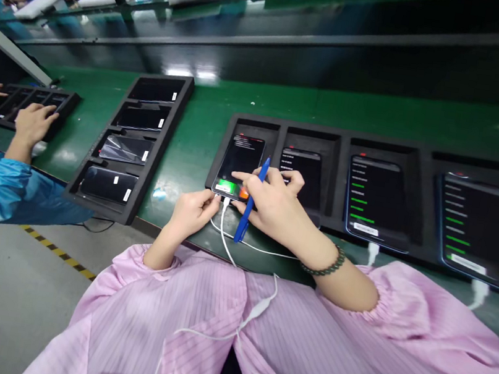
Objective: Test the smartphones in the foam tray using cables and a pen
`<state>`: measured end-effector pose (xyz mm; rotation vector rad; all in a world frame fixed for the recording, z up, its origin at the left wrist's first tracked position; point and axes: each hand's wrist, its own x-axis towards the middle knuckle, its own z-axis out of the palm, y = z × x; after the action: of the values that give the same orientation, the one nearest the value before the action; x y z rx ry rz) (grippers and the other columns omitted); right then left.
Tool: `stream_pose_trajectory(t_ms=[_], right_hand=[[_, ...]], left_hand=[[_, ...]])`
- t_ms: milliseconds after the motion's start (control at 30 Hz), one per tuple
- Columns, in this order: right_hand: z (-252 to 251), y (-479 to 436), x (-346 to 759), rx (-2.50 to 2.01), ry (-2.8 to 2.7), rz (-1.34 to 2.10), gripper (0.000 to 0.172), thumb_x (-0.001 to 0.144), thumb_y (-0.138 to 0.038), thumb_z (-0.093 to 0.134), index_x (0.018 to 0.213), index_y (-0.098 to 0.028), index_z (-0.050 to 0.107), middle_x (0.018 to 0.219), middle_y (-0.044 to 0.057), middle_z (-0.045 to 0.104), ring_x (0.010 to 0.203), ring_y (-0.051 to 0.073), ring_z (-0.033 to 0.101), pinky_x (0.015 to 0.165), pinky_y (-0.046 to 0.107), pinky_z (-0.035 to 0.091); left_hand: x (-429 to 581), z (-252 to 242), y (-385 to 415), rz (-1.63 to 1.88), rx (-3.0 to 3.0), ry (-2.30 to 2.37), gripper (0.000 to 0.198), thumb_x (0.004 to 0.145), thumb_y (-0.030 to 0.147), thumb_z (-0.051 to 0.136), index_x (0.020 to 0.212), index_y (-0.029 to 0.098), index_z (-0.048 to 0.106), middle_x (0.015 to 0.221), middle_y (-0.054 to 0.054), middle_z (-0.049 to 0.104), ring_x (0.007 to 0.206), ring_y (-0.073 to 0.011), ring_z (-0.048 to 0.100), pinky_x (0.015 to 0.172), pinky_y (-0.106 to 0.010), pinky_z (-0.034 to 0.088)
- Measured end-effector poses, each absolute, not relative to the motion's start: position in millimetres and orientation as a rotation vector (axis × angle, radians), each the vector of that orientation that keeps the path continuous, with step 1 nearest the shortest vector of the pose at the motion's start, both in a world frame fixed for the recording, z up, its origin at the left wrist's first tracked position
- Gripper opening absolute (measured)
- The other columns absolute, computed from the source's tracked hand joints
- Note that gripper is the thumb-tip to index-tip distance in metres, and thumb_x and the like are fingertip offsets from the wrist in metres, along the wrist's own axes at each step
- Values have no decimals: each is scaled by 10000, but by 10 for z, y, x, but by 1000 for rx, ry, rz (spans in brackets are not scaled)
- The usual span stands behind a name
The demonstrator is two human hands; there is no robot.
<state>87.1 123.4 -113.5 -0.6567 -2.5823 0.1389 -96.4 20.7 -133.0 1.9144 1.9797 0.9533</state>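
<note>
A black phone (242,158) lies in the leftmost bay of a black foam tray (340,185), its screen lit with small text and green and orange blocks. My right hand (274,206) holds a blue pen (252,206) tucked between its fingers, and its index finger reaches onto that screen. At the phone's bottom edge, my left hand (192,213) is pinched, apparently on the end of a thin white cable (268,250); the fingertips hide the end itself. A thicker white charging cable (225,227) is plugged in beside it. My right hand partly covers the second phone (300,163).
Two more lit phones, one (374,196) and another (479,221), sit plugged in to the right. Left stands a second tray (153,160) of phones. A co-worker's hands (34,123) work over another tray. A white cable with an inline piece (259,307) crosses my lap.
</note>
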Motion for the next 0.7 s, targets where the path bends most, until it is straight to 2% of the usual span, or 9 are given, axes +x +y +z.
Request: stream_pose_trajectory(t_ms=[267, 433, 533, 600, 667, 700], right_hand=[[-1149, 1244, 843, -670, -2604, 224, 366, 932, -239, 537, 1288, -151, 545, 1156, 147, 714, 1172, 334, 485, 917, 461, 193], [-1019, 1221, 835, -700, -2656, 229, 446, 917, -182, 535, 1359, -130, 505, 1245, 164, 682, 1237, 355, 455, 958, 491, 201], [-756, 1221, 1033, -723, -2622, 208, 547, 939, -311, 586, 1421, -98, 441, 1309, 185, 630, 1250, 375, 470, 1009, 532, 229], [-513, 1194, 1297, -852, -2499, 184, 610, 963, -430, 576, 1449, -103, 409, 1240, 173, 638, 1235, 390, 504, 1017, 573, 267], [-270, 1128, 1619, -1031, -2329, 152, 605, 976, -505, 555, 1437, -139, 417, 1169, 139, 634, 1216, 387, 546, 1013, 595, 319], [-167, 1085, 1780, -1108, -2247, 139, 536, 983, -500, 551, 1393, -172, 447, 1157, 117, 623, 1212, 374, 566, 1018, 593, 344]], left_hand=[[-951, -1324, 209, 838, 2083, 2142, 366, 956, 301, 461, 609, 190, 502, 517, 1, 519, 480, -109, 460, 524, -246, 268], [-963, -1288, 209, 846, 2105, 2114, 417, 944, 300, 437, 540, 196, 434, 468, 9, 451, 443, -104, 395, 503, -261, 231], [-970, -1275, 202, 876, 2070, 2126, 435, 927, 327, 452, 515, 194, 411, 446, 23, 406, 427, -95, 345, 494, -253, 228], [-976, -1276, 199, 884, 2030, 2174, 439, 909, 349, 476, 504, 189, 422, 438, 25, 397, 429, -93, 348, 493, -250, 224], [-981, -1279, 196, 864, 2024, 2199, 430, 894, 368, 497, 507, 184, 467, 445, 14, 429, 446, -101, 393, 499, -249, 233], [-982, -1280, 192, 846, 2036, 2197, 425, 891, 376, 504, 513, 181, 493, 457, 5, 459, 460, -107, 421, 505, -249, 243]])
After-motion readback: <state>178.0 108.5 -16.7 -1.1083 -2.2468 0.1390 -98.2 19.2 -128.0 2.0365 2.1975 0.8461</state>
